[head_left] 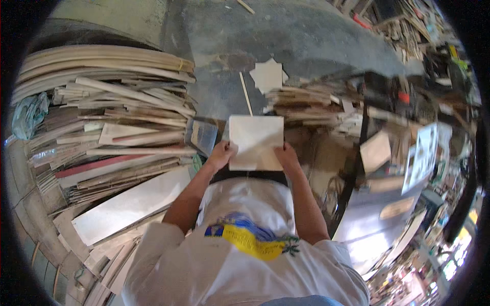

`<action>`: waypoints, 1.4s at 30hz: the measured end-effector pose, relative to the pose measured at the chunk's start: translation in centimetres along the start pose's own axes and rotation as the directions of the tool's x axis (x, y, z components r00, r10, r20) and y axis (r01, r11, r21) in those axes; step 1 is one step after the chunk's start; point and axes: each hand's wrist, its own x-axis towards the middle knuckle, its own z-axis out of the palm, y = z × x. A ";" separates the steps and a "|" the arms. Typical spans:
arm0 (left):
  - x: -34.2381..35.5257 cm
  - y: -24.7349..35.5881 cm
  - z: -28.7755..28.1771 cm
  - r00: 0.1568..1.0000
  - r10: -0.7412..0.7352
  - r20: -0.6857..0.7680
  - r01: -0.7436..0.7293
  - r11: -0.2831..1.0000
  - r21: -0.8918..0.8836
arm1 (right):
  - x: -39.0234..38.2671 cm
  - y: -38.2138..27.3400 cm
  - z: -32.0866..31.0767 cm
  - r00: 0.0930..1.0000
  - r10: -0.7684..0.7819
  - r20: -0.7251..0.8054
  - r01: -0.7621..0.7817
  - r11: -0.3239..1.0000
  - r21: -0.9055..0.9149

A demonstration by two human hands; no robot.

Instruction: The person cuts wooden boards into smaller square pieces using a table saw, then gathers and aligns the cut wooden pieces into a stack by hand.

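I hold a pale, nearly square flat panel (pixel 255 142) in front of my chest, its face turned up toward me. My left hand (pixel 222 153) grips its lower left edge. My right hand (pixel 286 155) grips its lower right edge. Both forearms rise from my white shirt with a blue and yellow print. Beyond the panel lies grey concrete floor (pixel 286 41).
A tall heap of wooden strips and boards (pixel 112 117) fills the left. A long pale plank (pixel 127 204) leans beside my left arm. A smaller stack of cut boards (pixel 306 104) with a star-shaped pale piece (pixel 268 75) lies ahead; cluttered boards and sheets crowd the right.
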 end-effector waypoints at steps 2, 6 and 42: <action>2.6 2.6 -0.4 0.986 -0.049 -0.159 0.027 0.990 -0.138 | 6.4 -1.9 0.2 0.995 0.096 0.011 -0.094 0.987 -0.131; 14.1 0.3 -2.5 0.955 0.019 -0.298 -0.028 0.999 -0.024 | 18.8 -5.1 1.3 0.995 0.089 -0.038 -0.096 0.956 -0.279; 34.3 2.0 -10.1 0.963 -0.190 -0.193 0.035 0.793 -0.608 | 42.0 -0.3 4.9 0.959 0.018 0.282 -0.094 0.961 0.260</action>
